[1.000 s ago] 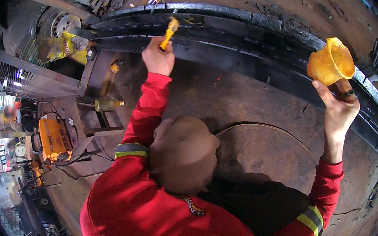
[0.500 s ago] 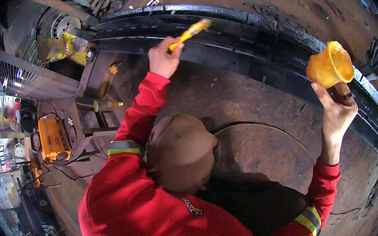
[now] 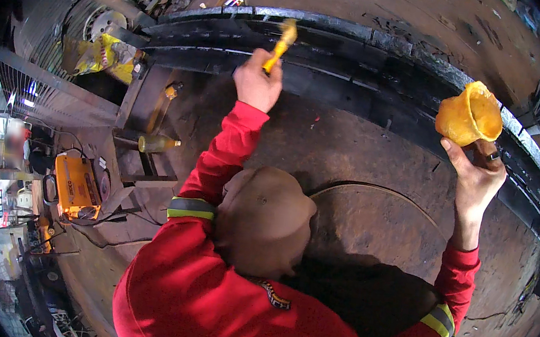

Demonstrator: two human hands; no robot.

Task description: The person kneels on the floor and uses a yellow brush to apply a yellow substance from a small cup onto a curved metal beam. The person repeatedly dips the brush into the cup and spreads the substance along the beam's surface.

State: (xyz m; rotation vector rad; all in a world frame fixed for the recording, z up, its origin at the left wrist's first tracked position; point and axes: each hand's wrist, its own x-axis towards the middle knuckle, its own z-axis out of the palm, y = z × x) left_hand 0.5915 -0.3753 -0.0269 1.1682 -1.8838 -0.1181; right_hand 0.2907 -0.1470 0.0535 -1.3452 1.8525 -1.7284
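Observation:
My left hand (image 3: 258, 82) is closed round the yellow handle of a paintbrush (image 3: 280, 47). The brush stands nearly upright in the picture, its bristle end over a long black metal beam (image 3: 229, 62); whether the bristles touch it, I cannot tell. At the right, my right hand (image 3: 479, 176) grips the base of a yellow-orange, cup-like container (image 3: 468, 116) between thumb and fingers. The container's wide, uneven mouth tilts toward the right. What is inside it cannot be made out.
An orange machine with cables (image 3: 77, 186) stands on the left. Closer in are a bottle (image 3: 158, 144) and a metal frame (image 3: 140, 166). A yellow crumpled bag (image 3: 99, 56) lies by the beam's left end. A curved rod or hose (image 3: 381, 189) crosses the brown ground.
My left hand has moved right with the paintbrush, which now points more upright. The container in my right hand sits slightly lower in the picture. The whole view has shifted a little.

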